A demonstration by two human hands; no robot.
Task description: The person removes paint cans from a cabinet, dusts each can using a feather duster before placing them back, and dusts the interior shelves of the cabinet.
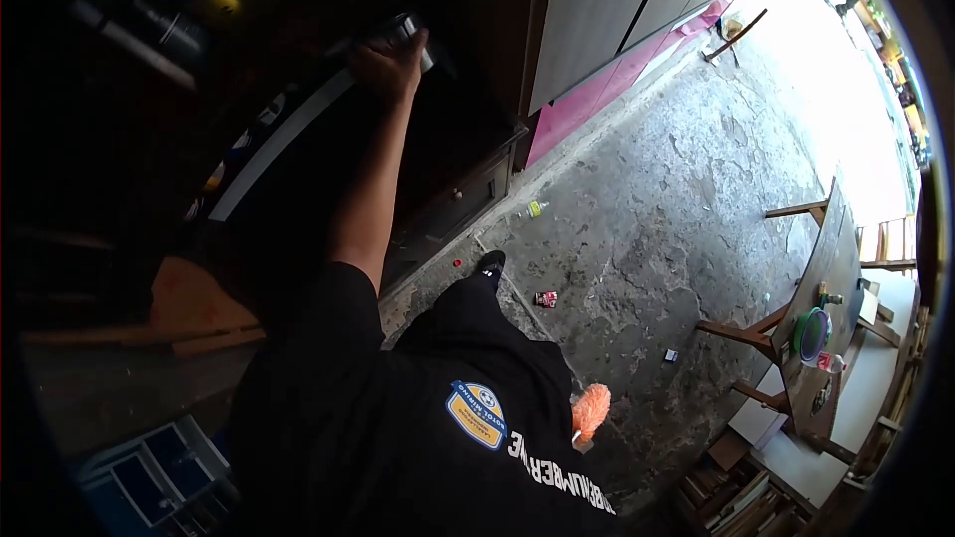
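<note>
My left hand [386, 62] reaches up into a dark cabinet area, its fingers wrapped round a shiny, silvery round object [406, 28]. Below it lies a dark surface with a pale strip [284, 139] along its edge. The inside of the hand is in deep shadow. A fluffy orange duster [592, 410] shows beside the black shirt, its lower end partly hidden by the shirt. My right hand does not show.
Dim containers, one with yellow [221, 6], stand upper left. A drawer [463, 197] faces the concrete floor [647, 209], where a red can [545, 298] and a bottle [535, 209] lie. A wooden table [831, 268] stands right, a blue cabinet [144, 482] lower left.
</note>
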